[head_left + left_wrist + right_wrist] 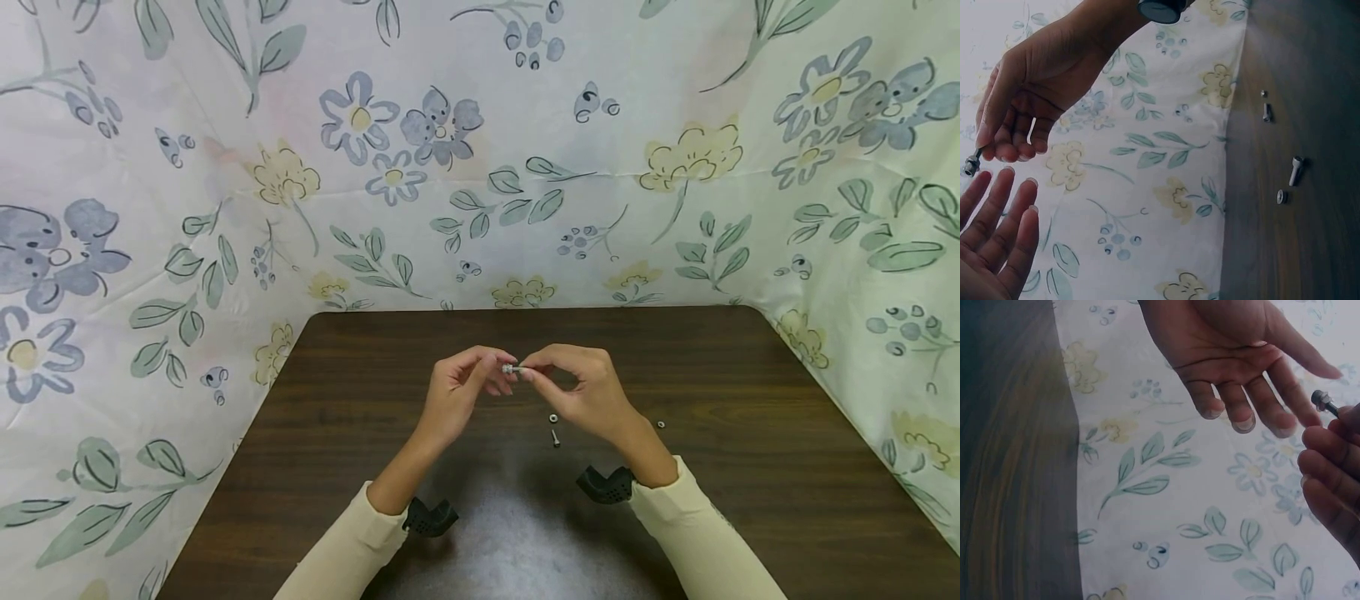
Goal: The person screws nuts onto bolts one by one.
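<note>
At the left side of the head view, a cloth (247,225) with flowers and leaves hangs behind the brown table (315,433) and also covers the upper part of the frame. From the lower middle, slightly to the left, comes a cream sleeve (352,533), with a black wrist device (431,518) beside it. The left hand (454,396) is just left of the centre; its grip is released, with the fingers extended and the thumb apart from them, as the right wrist view shows. Near these fingers, at the centre of the frame, is the metal bolt (512,368), lying almost horizontally above the table, its thicker end towards the left, with a ring-like part around it. Next, below the bolt and slightly to the right, a nut (553,418) and a second bolt (556,438) lie on the table, near each other. The right hand (588,392) is right of the centre and pinches the thin end of the metal bolt between thumb and fingers. Farther right, past the right wrist, a smaller nut (662,424) lies on the table.
</note>
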Demonstrator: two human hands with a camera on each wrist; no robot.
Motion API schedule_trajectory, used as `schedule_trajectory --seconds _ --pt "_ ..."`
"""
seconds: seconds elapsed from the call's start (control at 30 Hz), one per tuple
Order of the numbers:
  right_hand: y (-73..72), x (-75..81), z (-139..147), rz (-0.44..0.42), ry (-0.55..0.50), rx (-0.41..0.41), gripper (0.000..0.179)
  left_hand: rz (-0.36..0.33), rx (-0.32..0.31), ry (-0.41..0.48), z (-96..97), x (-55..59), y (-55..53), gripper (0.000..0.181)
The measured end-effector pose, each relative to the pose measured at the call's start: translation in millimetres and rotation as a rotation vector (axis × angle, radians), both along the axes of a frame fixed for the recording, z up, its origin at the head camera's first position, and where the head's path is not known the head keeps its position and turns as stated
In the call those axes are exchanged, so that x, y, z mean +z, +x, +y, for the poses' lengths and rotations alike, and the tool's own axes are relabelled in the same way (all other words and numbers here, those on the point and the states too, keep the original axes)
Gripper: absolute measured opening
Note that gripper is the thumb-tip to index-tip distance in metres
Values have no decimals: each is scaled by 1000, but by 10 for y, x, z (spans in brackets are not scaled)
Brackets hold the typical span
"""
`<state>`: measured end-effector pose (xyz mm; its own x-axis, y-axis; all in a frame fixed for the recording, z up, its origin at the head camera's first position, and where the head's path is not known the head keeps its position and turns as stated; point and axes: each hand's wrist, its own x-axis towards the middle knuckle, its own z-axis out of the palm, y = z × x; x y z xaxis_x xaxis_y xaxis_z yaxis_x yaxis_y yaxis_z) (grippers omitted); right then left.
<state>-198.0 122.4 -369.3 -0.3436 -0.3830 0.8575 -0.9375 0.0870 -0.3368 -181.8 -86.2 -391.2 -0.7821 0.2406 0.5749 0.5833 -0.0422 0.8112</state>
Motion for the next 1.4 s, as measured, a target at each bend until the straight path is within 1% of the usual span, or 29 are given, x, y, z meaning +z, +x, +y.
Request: schedule_trajectory --seconds 0.07,0.17,0.33,0.47,0.63,0.83,0.9,1.03,1.07,1.13,1.23,1.27,1.33,1.4 --pt "0 0 -1 2 -3 1 24 4 -7 14 -1 1 5 23" --pt "0 -2 1 2 -5 0 18 26 6 22 1 1 12 16" --pt "-1 -1 4 3 -2 -3 22 81 64 0 11 0 10 20" --pt "-3 1 4 6 1 -4 26 103 85 -12 15 1 8 19" --pt "-2 1 0 11 0 0 23 83 89 -14 20 3 7 16" --pt "1 -3 -11 8 -2 9 20 43 63 -1 45 -4 1 6" --pt "2 -8 -15 5 0 15 21 33 60 -1 47 -10 -1 10" --pt "3 -10 -19 3 1 14 23 12 73 -13 39 -12 4 29" --pt "6 -8 -19 2 1 12 22 10 73 -11 36 -12 4 31" --pt "12 -5 -16 -1 1 4 21 13 70 5 33 -8 4 29" --pt "23 -1 -12 -2 3 -3 16 43 58 46 25 -10 2 18" --pt "25 -1 -10 -2 1 -4 12 59 57 58 22 -12 1 18" --pt "22 -2 -8 2 -2 -3 7 90 61 64 18 -12 3 21" --pt "13 -6 -8 3 -6 -1 7 113 64 58 16 -11 7 26"
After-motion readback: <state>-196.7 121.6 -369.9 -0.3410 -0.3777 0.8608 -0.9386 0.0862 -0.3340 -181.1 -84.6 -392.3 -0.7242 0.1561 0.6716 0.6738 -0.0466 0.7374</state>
